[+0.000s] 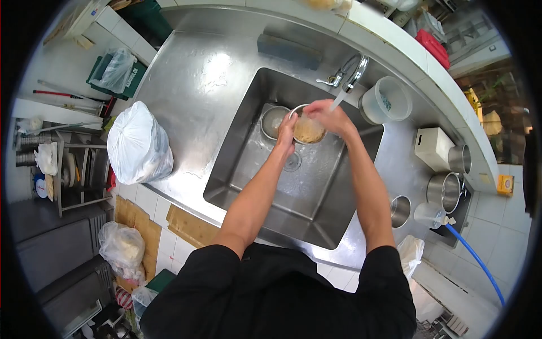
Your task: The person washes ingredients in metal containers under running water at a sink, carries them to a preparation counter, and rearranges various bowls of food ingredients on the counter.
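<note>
Over the steel sink (333,198), my left hand (287,134) grips the left side of a round metal bowl (309,131) that holds something tan. My right hand (330,117) is at the bowl's upper right, blurred, its fingertips over the opening; whether they hold anything is unclear. Water runs from the faucet (355,73) onto or beside my right hand. A second metal bowl (271,122) stands in the sink just left of the held one. The drain (292,162) shows below them.
A full white plastic bag (137,144) stands on the counter at left. Right of the faucet is a translucent bucket (392,99). Farther right are a white box (433,148), metal pots (444,191) and a blue hose (477,257). A grey block (289,52) lies behind the sink.
</note>
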A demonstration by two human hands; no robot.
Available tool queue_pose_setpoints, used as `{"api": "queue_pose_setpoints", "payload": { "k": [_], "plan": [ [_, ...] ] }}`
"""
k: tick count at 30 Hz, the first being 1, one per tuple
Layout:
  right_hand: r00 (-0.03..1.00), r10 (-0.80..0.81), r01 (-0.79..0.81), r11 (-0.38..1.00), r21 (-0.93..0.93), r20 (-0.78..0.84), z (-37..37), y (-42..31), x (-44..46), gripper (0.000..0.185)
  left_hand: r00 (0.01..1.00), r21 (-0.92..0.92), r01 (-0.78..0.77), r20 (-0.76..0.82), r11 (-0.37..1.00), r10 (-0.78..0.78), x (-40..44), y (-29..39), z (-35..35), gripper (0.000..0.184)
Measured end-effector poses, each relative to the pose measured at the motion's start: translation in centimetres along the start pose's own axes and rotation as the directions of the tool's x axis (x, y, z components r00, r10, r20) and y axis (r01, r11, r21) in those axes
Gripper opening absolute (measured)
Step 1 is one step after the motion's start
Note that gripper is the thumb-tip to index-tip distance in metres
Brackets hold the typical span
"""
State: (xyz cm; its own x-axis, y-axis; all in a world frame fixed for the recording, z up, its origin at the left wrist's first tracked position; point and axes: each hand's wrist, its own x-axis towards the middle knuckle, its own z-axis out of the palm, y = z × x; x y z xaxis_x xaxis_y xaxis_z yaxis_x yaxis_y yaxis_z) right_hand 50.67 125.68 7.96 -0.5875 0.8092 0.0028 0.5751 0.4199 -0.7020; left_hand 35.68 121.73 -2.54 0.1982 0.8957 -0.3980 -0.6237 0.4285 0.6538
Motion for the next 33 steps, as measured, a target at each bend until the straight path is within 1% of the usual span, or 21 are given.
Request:
{"api": "queue_pose_setpoints", "payload": {
  "k": [1,2,4,6,8,9,11,12,14,17,18,19,20,21,23,25,27,28,29,31,33],
  "plan": [
    [0.958,0.209,-0.157,0.954,0.254,-0.195,-0.2,-0.3,-0.8,0.016,0.999,0.023,-0.043,0.01,0.999,0.043,0.3,0.0,0.3,0.039],
    [0.844,0.433,-0.231,0.826,0.514,-0.316,-0.5,-0.6,-1.4,0.017,0.998,0.021,-0.063,0.013,0.998,0.063,0.6,0.1,0.6,0.039],
    [0.777,0.525,-0.34,0.815,0.469,-0.348,-0.9,-0.3,-2.4,0.017,0.992,0.072,0.031,0.118,0.997,-0.04,0.2,1.0,1.4,0.038],
    [0.707,0.61,-0.21,0.664,0.718,-0.357,-0.4,1.7,-3.1,0.016,0.972,0.202,0.074,0.203,0.977,-0.116,0.7,1.5,2.4,0.037],
    [0.673,0.662,0.134,0.33,0.934,-0.331,-0.8,1.4,-3.3,0.013,0.968,0.32,0.079,0.203,0.944,-0.149,2.3,1.0,3.6,0.037],
    [0.687,0.646,0.14,0.331,0.933,-0.332,-0.8,0.9,-2.4,0.013,0.96,0.356,0.149,0.172,0.923,-0.221,0.8,2.7,5.3,0.036],
    [0.75,0.628,-0.076,0.397,0.915,-0.21,0.3,-1.1,-0.9,0.011,0.973,0.169,0.136,0.164,0.976,-0.164,1.4,0.7,4.8,0.036],
    [0.831,0.532,-0.209,0.567,0.796,-0.161,1.0,-0.3,-0.4,0.009,0.975,0.173,0.122,0.161,0.977,-0.15,1.3,0.0,4.4,0.036],
    [0.833,0.509,-0.169,0.607,0.776,-0.217,1.5,-0.1,0.9,0.008,0.985,-0.066,0.17,0.043,0.983,-0.168,0.9,-1.0,4.2,0.036],
    [0.851,0.483,-0.254,0.723,0.643,-0.208,1.0,-0.8,0.6,0.014,0.979,-0.074,0.192,-0.049,0.979,-0.196,-0.8,-0.4,2.7,0.036],
    [0.869,0.389,-0.311,0.91,0.275,-0.305,0.8,-1.1,-0.5,0.018,0.98,-0.07,0.19,-0.043,0.979,-0.194,-1.0,-0.1,1.6,0.036],
    [0.898,0.264,-0.33,0.933,-0.143,-0.352,0.5,-1.8,-1.4,0.022,0.983,-0.03,0.182,-0.008,0.983,-0.183,-1.1,0.4,0.1,0.034],
    [0.831,0.374,-0.446,0.89,-0.091,-0.411,0.4,-2.7,-2.8,0.026,0.983,0.007,0.179,0.024,0.984,-0.179,-1.2,0.5,-1.2,0.033],
    [0.829,0.381,-0.452,0.887,-0.09,-0.41,0.7,-2.1,-3.3,0.026,0.982,0.007,0.186,0.025,0.982,-0.187,-1.3,1.1,-1.5,0.033],
    [0.845,0.496,-0.494,0.867,0.064,-0.2,3.2,-0.2,-5.9,0.026,0.949,0.143,0.286,0.096,0.948,-0.301,-1.8,2.2,-1.7,0.033],
    [0.781,0.519,-0.52,0.848,0.099,-0.346,5.0,1.8,-6.7,0.02,0.917,0.349,0.273,0.188,0.896,-0.353,-0.1,1.7,-1.0,0.035],
    [0.697,0.583,-0.547,0.809,0.217,-0.418,4.8,3.4,-7.8,0.016,0.908,0.412,0.252,0.212,0.876,-0.361,0.9,3.0,2.2,0.028],
    [0.644,0.645,-0.559,0.764,0.323,-0.411,4.6,3.3,-7.9,0.017,0.967,0.646,0.024,0.18,0.763,-0.183,1.9,4.7,4.1,0.025],
    [0.601,0.681,-0.592,0.731,0.339,-0.418,4.8,2.5,-9.0,0.017,0.975,0.82,-0.181,0.221,0.543,-0.009,2.1,5.0,6.4,0.023],
    [0.381,0.842,-0.489,0.535,0.689,-0.383,4.6,1.2,-7.3,0.016,0.851,0.856,-0.499,0.455,0.134,0.262,1.9,6.0,9.5,0.021],
    [0.351,0.868,-0.467,0.487,0.738,-0.351,4.5,1.7,-8.1,0.016,0.822,0.828,-0.554,0.528,0.083,0.213,2.2,6.6,11.3,0.02]
  ]
}}
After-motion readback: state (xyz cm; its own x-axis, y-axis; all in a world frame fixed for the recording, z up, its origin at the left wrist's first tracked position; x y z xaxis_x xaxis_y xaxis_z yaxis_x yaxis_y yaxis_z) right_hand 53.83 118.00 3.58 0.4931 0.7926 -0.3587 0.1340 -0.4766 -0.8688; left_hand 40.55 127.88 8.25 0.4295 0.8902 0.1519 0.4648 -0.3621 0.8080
